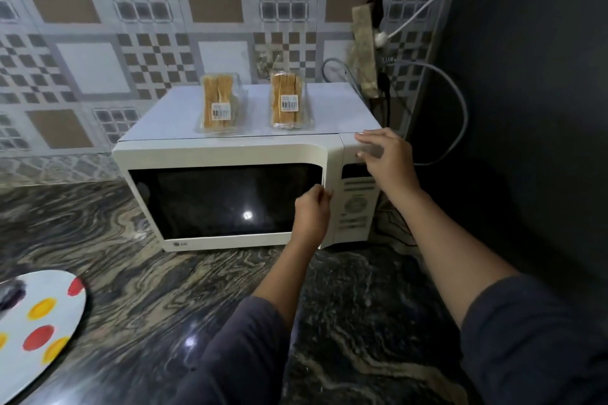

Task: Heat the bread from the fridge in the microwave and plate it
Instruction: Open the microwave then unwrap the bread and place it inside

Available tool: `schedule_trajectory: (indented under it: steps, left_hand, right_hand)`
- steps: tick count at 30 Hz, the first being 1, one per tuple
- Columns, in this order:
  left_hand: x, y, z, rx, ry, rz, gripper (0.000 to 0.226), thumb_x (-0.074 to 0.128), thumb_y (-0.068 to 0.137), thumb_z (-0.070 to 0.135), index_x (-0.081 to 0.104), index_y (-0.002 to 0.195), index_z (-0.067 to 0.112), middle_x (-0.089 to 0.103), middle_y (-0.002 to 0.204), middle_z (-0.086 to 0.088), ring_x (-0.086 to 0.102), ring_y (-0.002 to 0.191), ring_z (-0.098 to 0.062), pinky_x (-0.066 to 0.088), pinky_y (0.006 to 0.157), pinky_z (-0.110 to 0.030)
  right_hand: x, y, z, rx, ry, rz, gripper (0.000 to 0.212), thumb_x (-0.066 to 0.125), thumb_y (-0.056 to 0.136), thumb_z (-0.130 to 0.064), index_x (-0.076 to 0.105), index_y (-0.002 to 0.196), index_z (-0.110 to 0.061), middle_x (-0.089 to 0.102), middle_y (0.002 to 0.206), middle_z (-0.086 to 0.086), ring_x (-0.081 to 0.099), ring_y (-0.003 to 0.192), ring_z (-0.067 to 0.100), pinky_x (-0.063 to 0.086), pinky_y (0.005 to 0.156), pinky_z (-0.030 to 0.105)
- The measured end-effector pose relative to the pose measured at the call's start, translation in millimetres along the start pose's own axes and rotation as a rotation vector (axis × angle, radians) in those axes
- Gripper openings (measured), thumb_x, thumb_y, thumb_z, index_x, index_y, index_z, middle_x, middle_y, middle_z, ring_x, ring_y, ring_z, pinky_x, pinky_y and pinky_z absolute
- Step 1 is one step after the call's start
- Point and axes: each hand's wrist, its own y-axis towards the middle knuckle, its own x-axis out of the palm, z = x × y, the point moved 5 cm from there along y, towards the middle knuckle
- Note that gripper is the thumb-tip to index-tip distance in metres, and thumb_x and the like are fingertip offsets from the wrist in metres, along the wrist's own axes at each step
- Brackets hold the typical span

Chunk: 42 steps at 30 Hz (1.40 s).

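A cream microwave [230,154] stands on a dark, veined stone counter [197,289] against a patterned tile wall [131,26], its door shut and the dark window reflecting a small spot of light. On its flat top lie two clear packs of bread, side by side but apart: the left bread pack [218,103] near the middle of the top, the right bread pack [289,102] further toward the control side. Each holds upright slices and carries a white barcode label.

The left hand [312,210] is at the right edge of the door, its fingers curled onto the door's vertical edge strip beside the window (a light pinch, as far as the blur allows). The right hand [385,158] rests against the upper right corner of the microwave, above the control panel [357,204], its fingers spread and laid flat, gripping nothing. Both bread packs sit behind and above the hands, well clear of either set of fingers; the right pack is the nearer one to the right hand, yet nothing touches it.

At the lower left corner a white plate [33,332] with red and yellow dots lies on the counter, well apart from the microwave. To the right, white and grey cables [460,102] loop down beside a dark wall.
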Motion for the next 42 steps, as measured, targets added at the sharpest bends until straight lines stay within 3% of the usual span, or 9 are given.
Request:
schedule_trajectory:
  steps: [8,12,15,18,22,28,32,36,42]
  left_hand:
    - [-4.8,-17.5,2.8,0.042,0.045,0.011,0.032,0.049,0.094,0.014,0.040,0.065,0.009,0.042,0.056,0.001,0.036,0.050,-0.008,0.029,0.044,-0.017]
    - [-17.3,-53.8,-4.9,0.141,0.094,-0.004,0.034,0.052,0.094,0.017,0.043,0.067,-0.002,0.055,0.064,-0.022,0.047,0.056,-0.024,0.036,0.056,-0.034]
    - [-23.4,-71.4,1.4,0.139,0.100,-0.003,0.031,0.049,0.095,0.018,0.046,0.072,-0.001,0.052,0.066,-0.020,0.047,0.060,-0.021,0.033,0.056,-0.033]
    - [-25.9,-99.1,-1.8,0.103,0.090,-0.013,0.032,0.043,0.098,0.024,0.047,0.079,-0.001,0.050,0.068,-0.011,0.046,0.063,-0.018,0.030,0.056,-0.029]
    - [-40.4,-150.5,-6.2,0.068,0.039,0.093,0.027,0.038,0.099,0.029,0.042,0.077,0.016,0.048,0.072,0.001,0.045,0.065,-0.008,0.031,0.057,-0.020]
    - [-70.1,-226.2,-41.5,-0.234,-0.209,0.271,0.033,0.028,0.099,0.042,0.054,0.099,0.022,0.056,0.099,0.004,0.052,0.090,-0.010,0.041,0.082,-0.029]
    - [-95.7,-263.4,-61.5,-0.395,-0.311,0.327,0.053,0.020,0.098,0.050,0.053,0.122,0.016,0.052,0.108,0.002,0.050,0.099,-0.015,0.040,0.085,-0.031]
    - [-135.1,-286.8,-80.1,-0.511,-0.330,0.390,0.075,0.017,0.086,0.072,0.051,0.128,0.019,0.056,0.123,-0.006,0.055,0.109,-0.026,0.045,0.096,-0.044]
    - [-211.6,-312.3,-101.9,-0.600,-0.395,0.471,0.067,0.014,0.092,0.063,0.050,0.131,0.022,0.056,0.126,-0.006,0.053,0.115,-0.027,0.042,0.099,-0.040]
  right_hand:
    - [-0.7,0.9,-4.0,0.029,-0.022,0.009,0.036,0.068,0.077,0.009,0.067,0.111,-0.002,0.063,0.116,0.012,0.059,0.110,0.020,0.035,0.093,0.010]
    - [2.9,-3.5,-5.8,0.077,-0.014,-0.020,0.037,0.060,0.081,0.010,0.063,0.117,0.001,0.059,0.126,0.015,0.054,0.120,0.024,0.030,0.100,0.012]
    - [9.6,-14.7,-13.6,0.150,0.048,-0.072,0.039,0.056,0.087,0.000,0.056,0.126,0.002,0.049,0.138,0.015,0.040,0.134,0.025,0.025,0.111,0.021]
    - [3.4,-41.6,-30.6,0.186,0.207,-0.068,0.032,0.055,0.092,-0.019,0.062,0.119,-0.003,0.059,0.129,0.010,0.051,0.123,0.021,0.037,0.098,0.022]
    - [-6.7,-90.7,-83.5,0.002,0.490,-0.259,0.022,0.053,0.094,-0.014,0.064,0.112,-0.008,0.065,0.113,0.005,0.058,0.103,0.010,0.042,0.084,0.005]
    - [-2.4,-167.5,-146.6,-0.236,0.439,-0.485,0.018,0.060,0.090,-0.015,0.070,0.104,-0.012,0.063,0.115,-0.001,0.054,0.107,0.006,0.036,0.084,-0.002]
    - [9.5,-201.1,-183.6,-0.344,0.362,-0.522,0.024,0.063,0.088,-0.024,0.070,0.109,-0.016,0.063,0.121,-0.001,0.052,0.117,0.017,0.035,0.102,0.024]
    - [27.9,-230.4,-226.5,-0.386,0.278,-0.531,0.030,0.061,0.088,-0.034,0.067,0.114,-0.021,0.060,0.124,-0.005,0.045,0.116,0.018,0.028,0.094,0.020]
    - [67.9,-262.3,-293.8,-0.432,0.145,-0.504,0.033,0.058,0.089,-0.038,0.063,0.120,-0.029,0.058,0.121,-0.013,0.037,0.107,0.016,0.028,0.081,0.018]
